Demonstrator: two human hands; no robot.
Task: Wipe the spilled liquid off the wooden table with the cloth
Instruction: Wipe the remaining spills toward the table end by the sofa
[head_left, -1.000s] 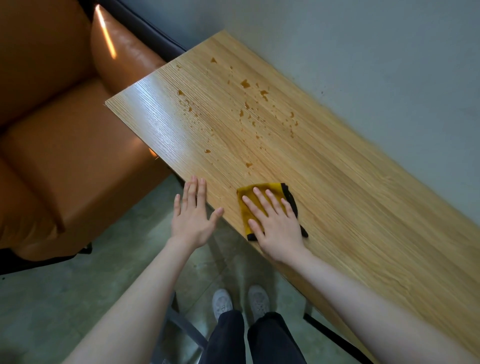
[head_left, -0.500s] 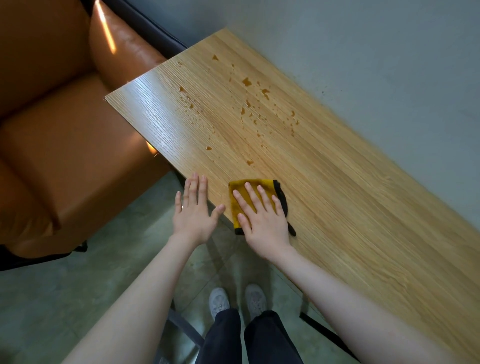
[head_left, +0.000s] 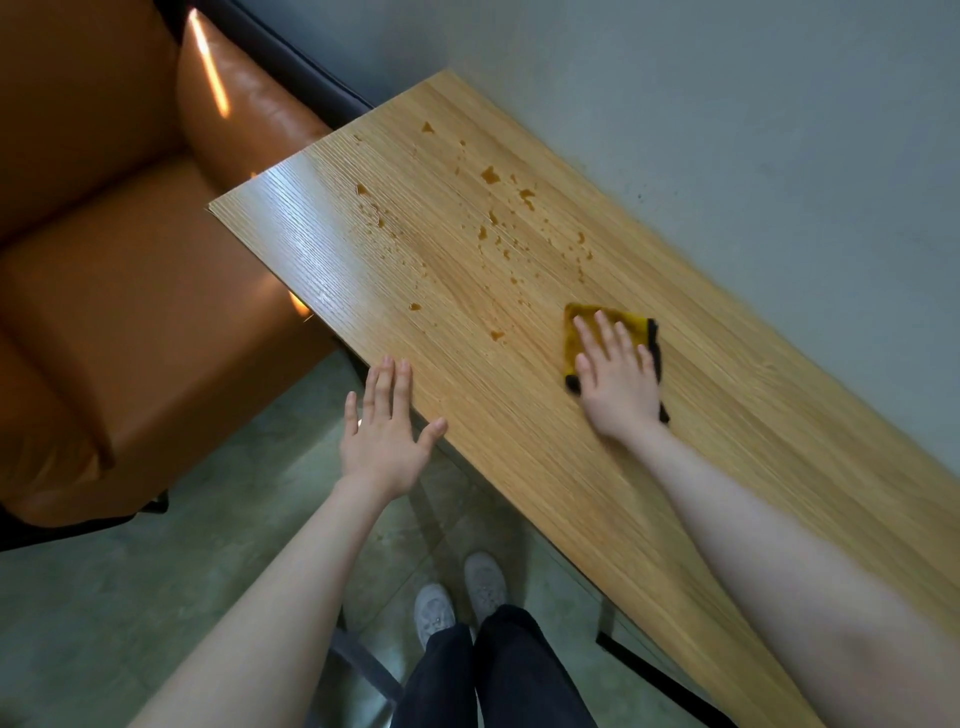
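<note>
Grey wall (head_left: 753, 130) ran along the far side of the long wooden tabletop (head_left: 597, 493); orange leather sofa (head_left: 104, 286) sat at its left end, w/ greenish floor (head_left: 130, 597) below; amber spilled liquid (head_left: 490, 175) lay in scattered drops & small blotches over the left part of the tabletop, one blotch nr the front edge, others closer to the wall. Right hand (head_left: 615, 382) lay palm-down on the folded yellow cloth (head_left: 613, 322), which had a black trim; fingers (head_left: 602, 325) straight & spread, pressing the cloth flat, not curled round it; cloth sat on the tabletop just right of the drops, roughly mid-width, apart from the nearest blotch. Left hand (head_left: 382, 436) was flat & relaxed, all digits extended, gripping nothing; fingertips & thumb overlapped the front edge of the tabletop, palm over the floor; whether it actually touched the wood couldn't be told. Person's dark trousers (head_left: 493, 670) & pale shoes (head_left: 460, 597) showed below, standing by the front edge.
</note>
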